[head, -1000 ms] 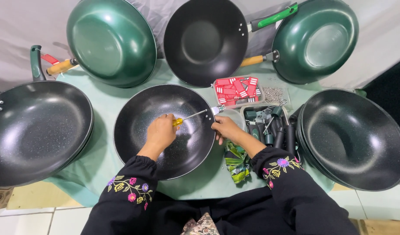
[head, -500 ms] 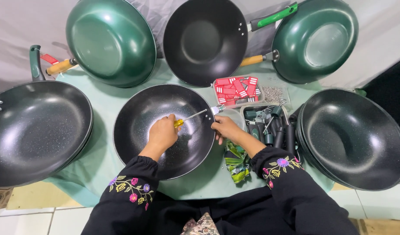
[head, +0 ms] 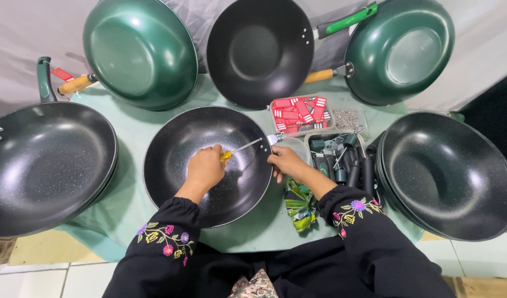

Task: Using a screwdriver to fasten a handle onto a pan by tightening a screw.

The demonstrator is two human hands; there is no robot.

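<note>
Two hands on black wok point(head: 181, 165), left hand point(head: 206, 168) gripping screwdriver point(head: 239, 150), right hand point(head: 285, 161) pinching rim, tip hidden.

yellow-handled screwdriver point(head: 238, 151) lying nearly level, shaft past the fingertips toward the rim of a speckled black wok point(head: 209, 190).

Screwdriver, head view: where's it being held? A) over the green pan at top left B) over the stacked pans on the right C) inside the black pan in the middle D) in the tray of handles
C: the left hand grips the yellow-handled screwdriver inside the middle black pan, its shaft aimed at the rim where the right hand steadies the pan's edge.
</note>
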